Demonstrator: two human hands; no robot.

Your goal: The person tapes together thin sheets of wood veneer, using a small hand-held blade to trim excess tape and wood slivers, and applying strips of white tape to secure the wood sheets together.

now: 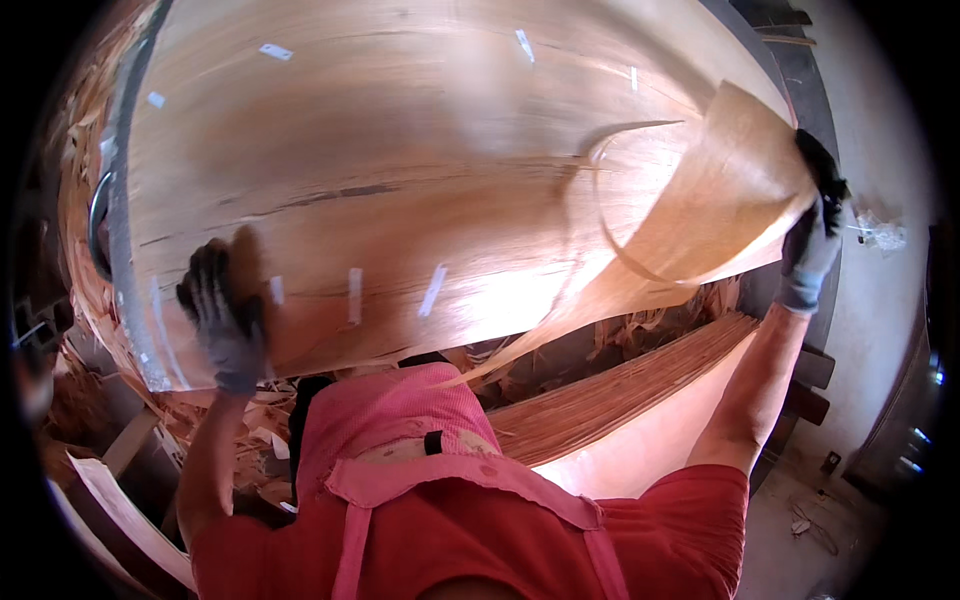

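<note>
A broad wood veneer sheet (480, 215) lies in front of me, with a dark split in its grain and several short pieces of white tape (432, 290). My left hand (225, 320), in a grey and black glove, is over the sheet's near left part with its fingers apart; I cannot tell whether it touches. At the far right, my gloved right hand (815, 225) is closed on the end of a loose veneer strip (735, 185). That strip bends up above the sheet, with a thin curled sliver looping beside it. Its narrow tail runs down toward my lap.
A stack of veneer sheets (620, 385) stands low at my right. Torn veneer scraps (85, 370) cover the floor on the left and beneath the near edge. A dark metal edge (122, 200) borders the sheet's left side. A pale wall (890, 130) rises at the right.
</note>
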